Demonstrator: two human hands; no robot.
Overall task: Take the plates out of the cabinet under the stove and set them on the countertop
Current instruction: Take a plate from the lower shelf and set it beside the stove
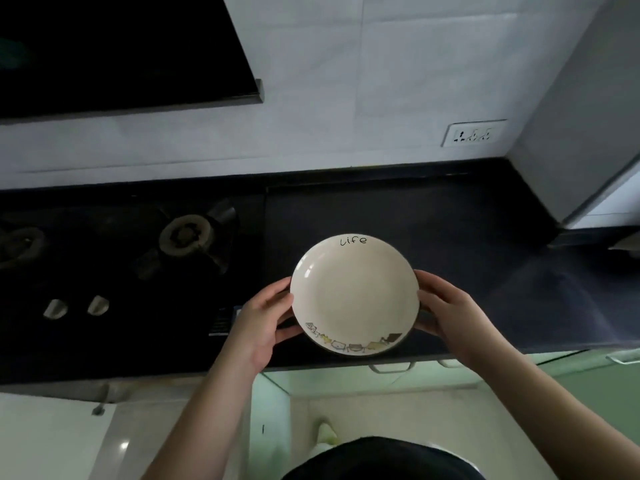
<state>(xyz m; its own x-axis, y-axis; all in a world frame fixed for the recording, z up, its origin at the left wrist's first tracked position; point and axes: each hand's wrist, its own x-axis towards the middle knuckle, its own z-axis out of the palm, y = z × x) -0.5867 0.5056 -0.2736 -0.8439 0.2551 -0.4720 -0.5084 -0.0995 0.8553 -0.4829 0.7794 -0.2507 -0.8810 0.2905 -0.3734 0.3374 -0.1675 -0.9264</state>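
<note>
A cream plate (pixel 353 292) with the word "life" and small cartoon figures on its rim is over the dark countertop (pixel 467 237), to the right of the stove. My left hand (pixel 263 317) grips its left edge and my right hand (pixel 450 310) grips its right edge. I cannot tell whether the plate rests on the counter or hangs just above it. A dark edge under the plate's rim may be another plate, but this is unclear. Below the counter edge a white cabinet door (pixel 270 410) stands open.
A black gas stove (pixel 121 258) with two burners and two knobs lies to the left. A range hood (pixel 121 53) hangs above it. A wall socket (pixel 474 133) sits on the tiled back wall. A grey cabinet side (pixel 571 133) bounds the right. Drawer handles (pixel 391 368) show below.
</note>
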